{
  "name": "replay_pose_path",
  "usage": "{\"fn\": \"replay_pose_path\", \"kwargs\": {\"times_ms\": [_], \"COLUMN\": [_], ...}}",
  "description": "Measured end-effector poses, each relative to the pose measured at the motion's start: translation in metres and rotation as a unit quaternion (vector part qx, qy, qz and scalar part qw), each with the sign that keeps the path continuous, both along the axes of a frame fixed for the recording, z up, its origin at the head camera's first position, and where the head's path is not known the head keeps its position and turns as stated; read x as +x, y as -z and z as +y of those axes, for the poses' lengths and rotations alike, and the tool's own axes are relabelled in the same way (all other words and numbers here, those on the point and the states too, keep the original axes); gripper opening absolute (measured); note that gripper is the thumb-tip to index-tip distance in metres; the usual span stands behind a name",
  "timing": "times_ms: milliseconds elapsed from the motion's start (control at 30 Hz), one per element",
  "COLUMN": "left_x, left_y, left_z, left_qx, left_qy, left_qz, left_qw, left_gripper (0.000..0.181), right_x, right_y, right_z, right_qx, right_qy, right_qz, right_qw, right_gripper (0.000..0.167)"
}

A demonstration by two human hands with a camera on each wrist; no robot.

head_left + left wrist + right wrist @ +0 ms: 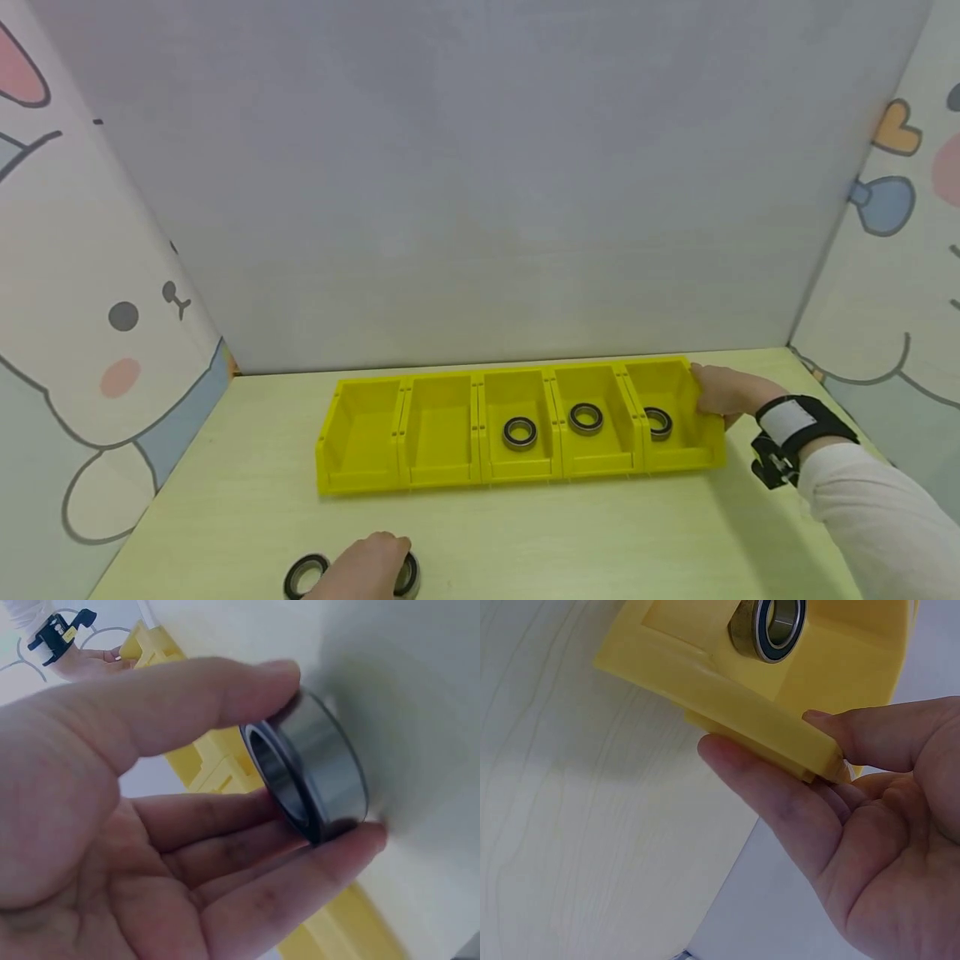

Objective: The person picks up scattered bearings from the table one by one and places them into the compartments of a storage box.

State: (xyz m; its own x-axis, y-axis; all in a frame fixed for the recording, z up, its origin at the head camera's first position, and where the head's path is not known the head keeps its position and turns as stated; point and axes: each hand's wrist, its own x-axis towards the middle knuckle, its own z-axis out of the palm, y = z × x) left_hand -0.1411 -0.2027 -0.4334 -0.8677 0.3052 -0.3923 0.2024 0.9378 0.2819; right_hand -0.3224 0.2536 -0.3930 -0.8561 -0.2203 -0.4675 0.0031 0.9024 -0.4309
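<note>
Near the table's front edge my left hand (367, 567) pinches a ball bearing (324, 769) between thumb and fingers; the left wrist view shows its steel outer ring and dark seal. A second bearing (306, 573) lies just left of that hand, partly covered by it. At the right end of the yellow bin row (442, 479), my right hand (726, 390) grips the side wall of the last bin (727, 694), thumb inside and fingers outside. Single bearings lie in the middle bin (520, 433), the fourth bin (586, 419) and the rightmost bin (658, 423).
The joined bins stand on a pale wood-grain table (555, 542), towards its back. A plain grey wall (480, 183) rises behind, and side panels with cartoon drawings (97, 317) flank the table. The two leftmost bins show bare yellow floors.
</note>
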Motion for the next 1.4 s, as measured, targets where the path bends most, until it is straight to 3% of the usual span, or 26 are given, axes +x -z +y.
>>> {"fn": "replay_pose_path", "kwargs": {"times_ms": [167, 367, 433, 600, 800, 900, 1067, 1200, 1400], "left_x": [-0.003, -0.007, -0.011, -0.028, -0.059, -0.075, -0.100, -0.118, -0.144], "left_y": [-0.018, -0.041, -0.050, -0.070, -0.088, -0.089, -0.083, -0.073, -0.053], "left_z": [0.003, 0.007, 0.010, 0.017, 0.023, 0.026, 0.036, 0.043, 0.050], "left_qx": [0.001, 0.007, 0.014, 0.038, 0.057, 0.051, 0.026, 0.017, 0.019], "left_qy": [-0.012, 0.025, 0.031, 0.035, 0.059, 0.056, 0.023, 0.006, -0.002], "left_qz": [-0.013, 0.041, 0.043, 0.042, 0.103, 0.106, 0.087, 0.090, 0.127], "left_qw": [0.9998, 0.9988, 0.9985, 0.9978, 0.9913, 0.9915, 0.9956, 0.9958, 0.9917], "left_gripper": [0.021, 0.021, 0.023, 0.030, 0.022, 0.019, 0.016, 0.024, 0.030], "right_x": [-0.001, -0.003, -0.003, -0.002, -0.001, -0.001, -0.001, -0.003, -0.003], "right_y": [0.001, 0.002, 0.002, 0.002, 0.000, -0.001, 0.000, 0.000, -0.001], "right_z": [0.001, 0.002, 0.002, 0.003, 0.001, 0.000, 0.000, 0.001, 0.001], "right_qx": [0.001, -0.003, -0.002, 0.002, 0.002, 0.001, 0.008, 0.012, 0.007], "right_qy": [-0.007, -0.005, -0.006, -0.012, -0.010, -0.009, -0.008, -0.001, 0.001], "right_qz": [0.001, -0.002, -0.002, 0.001, 0.000, -0.002, 0.000, 0.001, -0.003], "right_qw": [1.0000, 1.0000, 1.0000, 0.9999, 0.9999, 1.0000, 0.9999, 0.9999, 1.0000], "right_gripper": [0.072, 0.072, 0.072, 0.072, 0.071, 0.071, 0.070, 0.071, 0.071]}}
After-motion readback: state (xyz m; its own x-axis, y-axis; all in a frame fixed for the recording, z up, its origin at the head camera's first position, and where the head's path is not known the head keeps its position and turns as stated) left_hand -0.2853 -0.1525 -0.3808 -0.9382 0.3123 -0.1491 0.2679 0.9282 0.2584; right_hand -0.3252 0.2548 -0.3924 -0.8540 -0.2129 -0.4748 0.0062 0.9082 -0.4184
